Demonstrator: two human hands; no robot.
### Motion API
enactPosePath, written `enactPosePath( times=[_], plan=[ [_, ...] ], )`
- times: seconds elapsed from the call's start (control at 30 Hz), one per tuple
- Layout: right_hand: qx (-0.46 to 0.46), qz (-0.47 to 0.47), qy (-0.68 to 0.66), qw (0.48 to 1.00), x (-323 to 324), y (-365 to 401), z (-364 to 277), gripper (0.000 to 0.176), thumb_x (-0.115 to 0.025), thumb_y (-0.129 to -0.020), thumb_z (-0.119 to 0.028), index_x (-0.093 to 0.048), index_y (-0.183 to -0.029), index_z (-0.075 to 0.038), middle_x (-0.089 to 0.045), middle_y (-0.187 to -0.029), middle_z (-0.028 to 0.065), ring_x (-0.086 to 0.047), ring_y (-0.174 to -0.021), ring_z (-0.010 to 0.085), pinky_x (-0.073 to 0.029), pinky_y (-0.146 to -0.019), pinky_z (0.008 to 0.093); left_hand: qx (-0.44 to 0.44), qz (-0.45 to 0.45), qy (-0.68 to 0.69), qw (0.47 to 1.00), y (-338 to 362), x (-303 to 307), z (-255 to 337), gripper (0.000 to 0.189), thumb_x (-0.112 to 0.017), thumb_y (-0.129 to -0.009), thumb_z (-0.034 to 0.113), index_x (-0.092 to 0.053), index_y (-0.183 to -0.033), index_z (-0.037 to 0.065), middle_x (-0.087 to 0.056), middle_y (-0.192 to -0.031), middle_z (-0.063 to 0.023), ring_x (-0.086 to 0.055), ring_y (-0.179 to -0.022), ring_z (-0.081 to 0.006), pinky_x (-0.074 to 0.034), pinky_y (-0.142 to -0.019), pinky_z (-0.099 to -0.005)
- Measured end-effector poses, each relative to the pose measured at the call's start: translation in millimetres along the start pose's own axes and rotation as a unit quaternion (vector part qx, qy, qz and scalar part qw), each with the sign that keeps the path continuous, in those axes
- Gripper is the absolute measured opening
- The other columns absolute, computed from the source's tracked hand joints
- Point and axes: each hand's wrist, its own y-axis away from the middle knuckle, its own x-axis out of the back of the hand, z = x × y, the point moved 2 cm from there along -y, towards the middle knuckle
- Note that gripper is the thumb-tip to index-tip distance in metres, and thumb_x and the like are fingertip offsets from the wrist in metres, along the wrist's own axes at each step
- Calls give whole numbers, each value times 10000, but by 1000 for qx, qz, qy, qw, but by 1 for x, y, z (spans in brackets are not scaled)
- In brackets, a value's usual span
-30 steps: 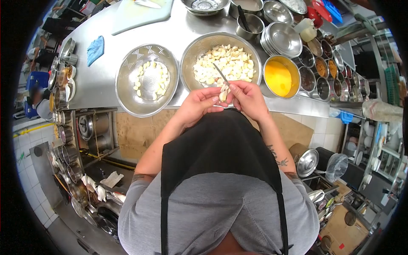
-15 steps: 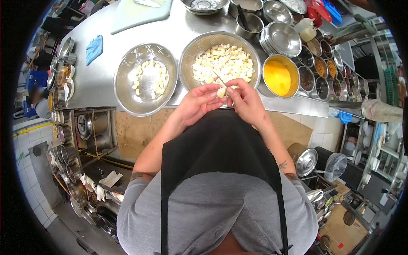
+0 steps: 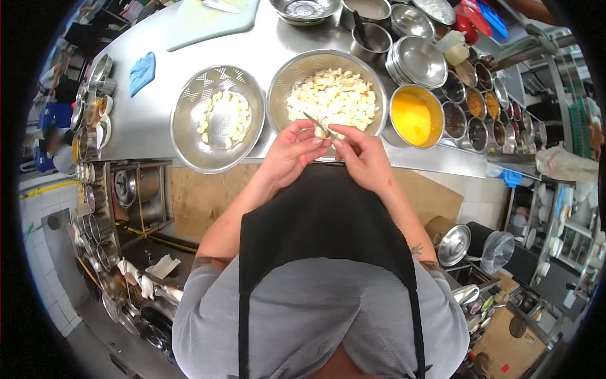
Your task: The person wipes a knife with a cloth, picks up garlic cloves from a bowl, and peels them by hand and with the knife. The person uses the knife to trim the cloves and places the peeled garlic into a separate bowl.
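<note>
My left hand (image 3: 293,151) pinches a pale garlic clove (image 3: 320,133) between thumb and fingers. Closed around a small knife (image 3: 314,121) is my right hand (image 3: 361,155), and the blade points up and left across the clove. Both hands meet over the near rim of a perforated steel colander (image 3: 278,95) heaped with garlic cloves (image 3: 338,95). To the left stands a second colander (image 3: 189,142) with a loose ring of cloves (image 3: 238,120) in it. The knife's handle is mostly hidden by my right fingers.
A steel pot of yellow liquid (image 3: 413,117) stands right of the full colander. Stacked steel bowls (image 3: 423,60) are behind it. A blue cloth (image 3: 142,74) and a white cutting board (image 3: 211,25) with a knife lie to the left. The steel table's edge (image 3: 442,163) is close by.
The knife blade has tilted further left and now lies across the clove. My right fingers have shifted slightly, while my left hand stays nearly in place.
</note>
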Motion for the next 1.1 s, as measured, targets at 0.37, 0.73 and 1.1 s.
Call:
enactPosePath(
  times=[0.37, 0.73, 1.1],
  plan=[
    [21, -26, -3, 999, -5, 3, -1, 364, -606, -907, -84, -602, -1271, -104, -653, -735, 111, -583, -613, 119, -489, -620, 264, -36, 27, -15, 999, 0, -3, 0, 284, -628, -871, -46, -537, -1108, 83, -611, -1079, -47, -614, -934, -138, -525, -805, -287],
    [14, -25, -39, 999, -2, 1, 1, 307, -619, -900, -47, -652, -1204, -81, -677, -768, 64, -567, -622, 88, -490, -627, 240, -68, 21, -50, 996, -5, -3, 1, 231, -639, -843, -84, -560, -1014, 50, -627, -1026, -78, -640, -929, -161, -548, -841, -315],
    [38, 0, -27, 999, -5, -7, 8, 255, -618, -907, -51, -671, -1157, -51, -695, -838, 75, -569, -664, 73, -496, -655, 236, -102, 11, -66, 993, -7, 7, -2, 282, -629, -844, -97, -555, -1085, 28, -655, -1043, -116, -656, -966, -181, -566, -852, -310]
  ],
)
